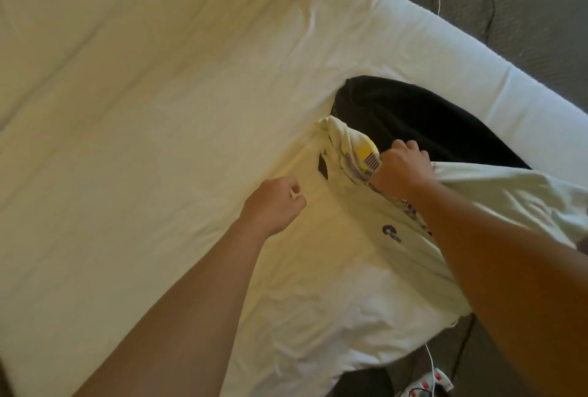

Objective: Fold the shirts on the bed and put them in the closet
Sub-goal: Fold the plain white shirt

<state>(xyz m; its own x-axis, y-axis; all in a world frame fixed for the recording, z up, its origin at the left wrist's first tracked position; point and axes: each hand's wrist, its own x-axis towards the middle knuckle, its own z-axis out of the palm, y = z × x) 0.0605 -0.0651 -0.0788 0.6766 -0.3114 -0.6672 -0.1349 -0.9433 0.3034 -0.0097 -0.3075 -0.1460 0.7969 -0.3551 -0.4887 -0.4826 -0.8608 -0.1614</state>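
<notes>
- Head view: the bed fills the frame.
- A soft, light cream T-shirt is spread at lower centre; best taken at the shoulders.
- The right hand is clenched on its bunched printed fabric.
- The left hand is curled at the shoulder; any pinch cannot be told.

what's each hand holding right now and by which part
The right hand grips the cream cotton T-shirt by bunched fabric near its collar. The left hand pinches the shirt's shoulder edge.
</notes>
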